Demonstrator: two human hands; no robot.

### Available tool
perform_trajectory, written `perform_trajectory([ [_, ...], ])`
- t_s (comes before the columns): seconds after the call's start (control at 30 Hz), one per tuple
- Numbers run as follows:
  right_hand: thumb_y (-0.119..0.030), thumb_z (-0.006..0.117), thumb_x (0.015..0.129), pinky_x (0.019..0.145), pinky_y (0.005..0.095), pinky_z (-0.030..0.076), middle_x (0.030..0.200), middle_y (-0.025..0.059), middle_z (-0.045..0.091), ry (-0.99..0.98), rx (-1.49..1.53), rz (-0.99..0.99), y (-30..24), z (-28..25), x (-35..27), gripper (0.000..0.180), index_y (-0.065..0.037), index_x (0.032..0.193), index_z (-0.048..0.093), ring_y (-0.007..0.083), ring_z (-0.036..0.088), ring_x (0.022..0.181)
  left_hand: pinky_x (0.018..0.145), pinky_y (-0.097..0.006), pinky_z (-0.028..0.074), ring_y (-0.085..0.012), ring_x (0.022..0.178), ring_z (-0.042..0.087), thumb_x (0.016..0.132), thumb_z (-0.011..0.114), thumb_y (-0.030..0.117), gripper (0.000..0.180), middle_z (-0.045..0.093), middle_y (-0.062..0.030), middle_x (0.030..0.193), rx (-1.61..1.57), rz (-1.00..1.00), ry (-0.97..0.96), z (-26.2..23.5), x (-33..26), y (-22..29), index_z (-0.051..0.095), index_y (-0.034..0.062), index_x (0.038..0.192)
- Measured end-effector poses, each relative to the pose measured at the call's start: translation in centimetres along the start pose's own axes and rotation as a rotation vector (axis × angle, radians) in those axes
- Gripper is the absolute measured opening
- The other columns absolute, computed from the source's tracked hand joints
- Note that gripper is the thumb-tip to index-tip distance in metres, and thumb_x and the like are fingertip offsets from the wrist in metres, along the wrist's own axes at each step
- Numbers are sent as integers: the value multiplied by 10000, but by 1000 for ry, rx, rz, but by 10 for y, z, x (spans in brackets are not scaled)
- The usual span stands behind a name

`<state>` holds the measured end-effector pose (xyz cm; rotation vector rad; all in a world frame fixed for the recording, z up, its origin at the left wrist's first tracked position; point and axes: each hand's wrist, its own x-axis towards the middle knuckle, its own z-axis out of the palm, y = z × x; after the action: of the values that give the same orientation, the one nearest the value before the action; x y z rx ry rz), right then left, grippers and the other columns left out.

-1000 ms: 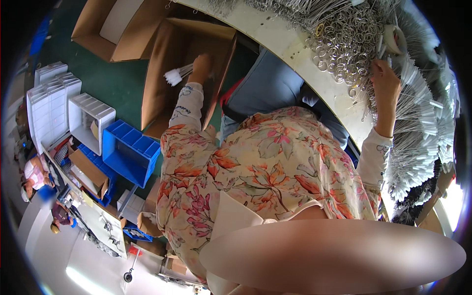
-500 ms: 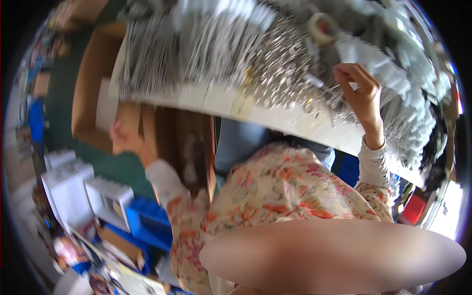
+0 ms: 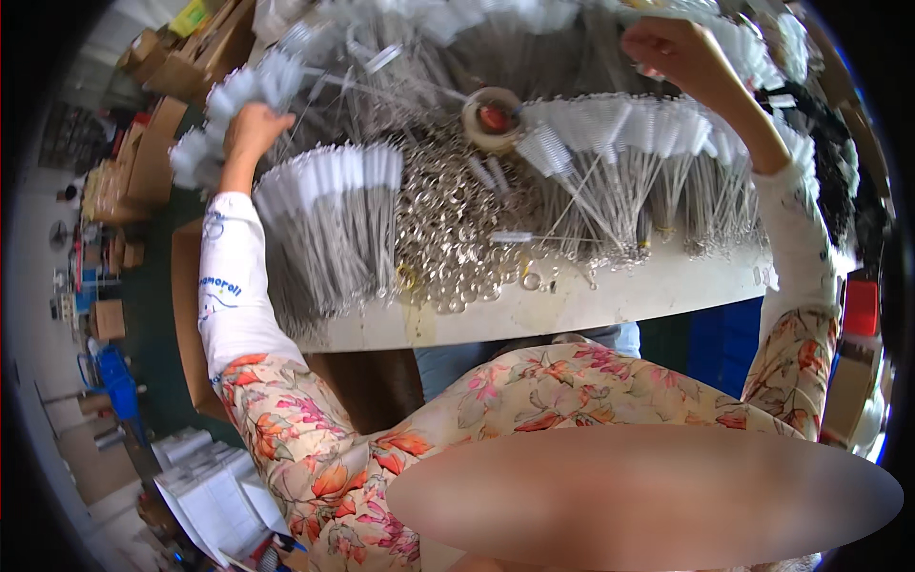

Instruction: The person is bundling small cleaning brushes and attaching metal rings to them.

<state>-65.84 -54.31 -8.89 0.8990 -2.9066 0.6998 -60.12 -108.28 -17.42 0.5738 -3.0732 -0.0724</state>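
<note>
My left hand (image 3: 253, 133) is at the far left of the table, among brushes with white bristle heads (image 3: 262, 81). Its fingers are curled, the thumb points right, and what they hold is hidden. My right hand (image 3: 672, 48) hangs over the far right part, fingers bent together above more brushes; I cannot make out what is in them. Between my arms, brushes with thin wire stems lie in a thick row (image 3: 329, 210) on the left and a fanned bundle (image 3: 610, 153) on the right. A heap of small metal rings (image 3: 453, 219) lies between them.
A tape roll (image 3: 493, 119) sits behind the rings. One loose brush (image 3: 515, 236) lies across the rings. The white table (image 3: 534, 310) has its near edge before my body. A cardboard box (image 3: 191, 324) stands left below it, a red bin (image 3: 862, 307) at the right.
My left hand has risen from beside the cardboard box to the brushes at the table's far left. My right hand has moved farther back over the table. The view has turned too.
</note>
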Motion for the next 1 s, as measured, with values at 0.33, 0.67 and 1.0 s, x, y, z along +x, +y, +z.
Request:
perform_trajectory([
  [0.33, -305, 620, 807, 528, 288, 498, 666, 73, 662, -336, 3, -89, 36, 40, 114, 266, -51, 858, 683, 169, 639, 599, 570, -246, 491, -129, 635, 647, 819, 599, 163, 132, 670, -56, 695, -537, -94, 118, 27, 6, -25, 646, 41, 809],
  [0.67, -405, 637, 636, 549, 391, 495, 593, 100, 633, -303, -582, 226, 79, 91, 165, 316, -98, 568, 669, 253, 623, 573, 614, -245, 466, -93, 701, 567, 817, 654, 318, 338, 634, -50, 817, -1057, 439, 443, -69, -5, 152, 636, 22, 979],
  [1.0, -225, 571, 780, 554, 326, 506, 717, 80, 669, 0, 594, -127, -16, 132, 221, 185, -80, 808, 683, 211, 632, 604, 741, -376, 519, -302, 852, 654, 671, 697, 402, 392, 674, -161, 875, -71, -66, 126, 27, 57, 122, 695, 44, 833],
])
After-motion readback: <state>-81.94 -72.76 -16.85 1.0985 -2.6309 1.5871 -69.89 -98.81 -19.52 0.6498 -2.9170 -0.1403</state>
